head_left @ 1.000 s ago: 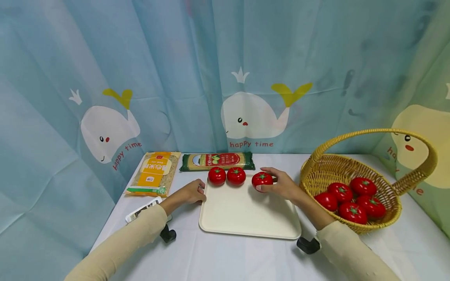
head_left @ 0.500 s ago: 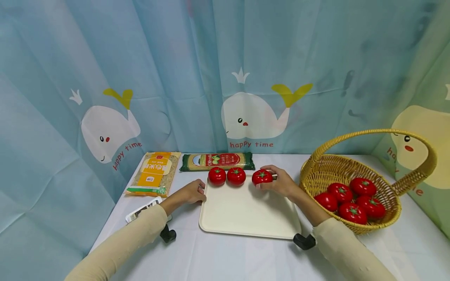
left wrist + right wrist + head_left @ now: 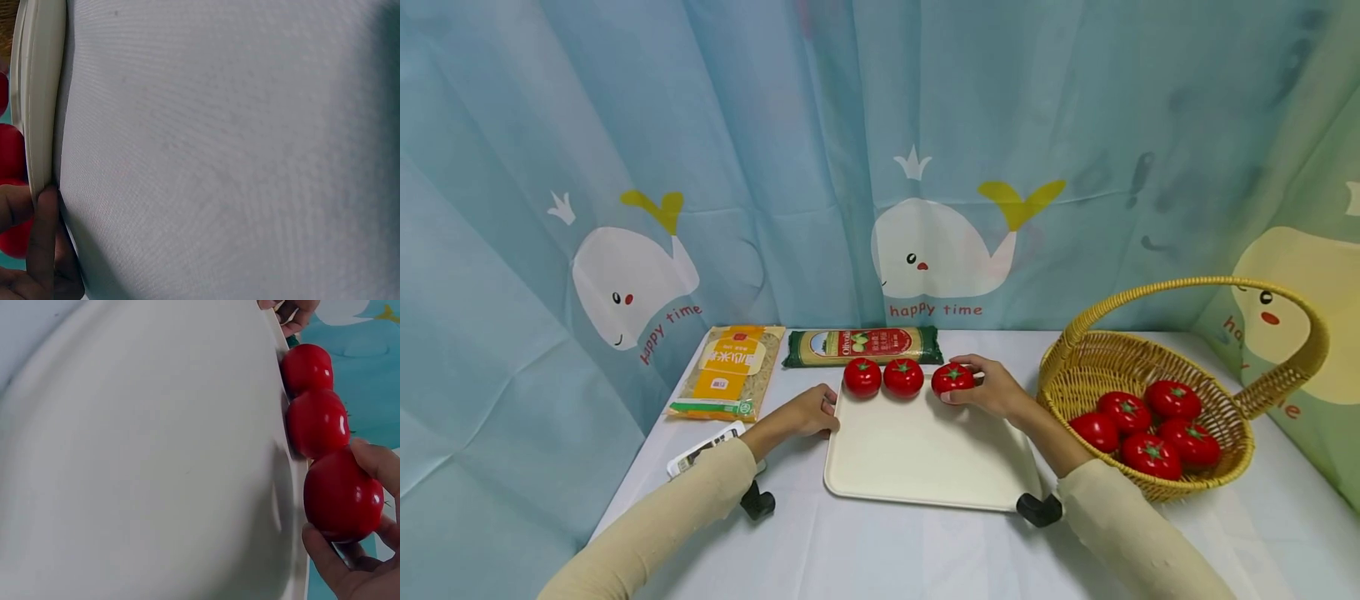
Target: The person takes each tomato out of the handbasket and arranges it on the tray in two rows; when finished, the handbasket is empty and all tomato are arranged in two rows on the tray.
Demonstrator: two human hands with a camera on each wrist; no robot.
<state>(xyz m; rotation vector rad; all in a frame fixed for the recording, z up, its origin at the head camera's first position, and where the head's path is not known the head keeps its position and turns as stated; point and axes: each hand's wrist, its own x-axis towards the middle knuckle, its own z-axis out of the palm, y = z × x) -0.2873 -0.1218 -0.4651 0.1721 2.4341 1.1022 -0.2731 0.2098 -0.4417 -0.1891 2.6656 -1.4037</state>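
Note:
My right hand point(image 3: 994, 390) grips a red tomato point(image 3: 952, 378) over the far part of the cream tray point(image 3: 925, 458), thumb on its near side and fingers behind. In the right wrist view the held tomato point(image 3: 344, 495) is close beside the row; whether it touches the tray cannot be told. Two more tomatoes sit side by side along the tray's far edge, a left one point(image 3: 862, 378) and a middle one point(image 3: 903, 378). My left hand point(image 3: 811, 412) pinches the tray's left rim near the far corner. In the left wrist view its fingers point(image 3: 42, 240) lie against that rim point(image 3: 45, 94).
A wicker basket point(image 3: 1243, 467) with a tall handle stands at the right, holding several tomatoes. Behind the tray lies a green-ended pasta packet point(image 3: 863, 346). An orange food bag point(image 3: 727, 372) is at the left, with a white label-like item point(image 3: 707, 448) partly under the left arm.
My right hand has moved slightly left with the tomato, bringing it nearer the middle one. The left hand and tray stay where they were.

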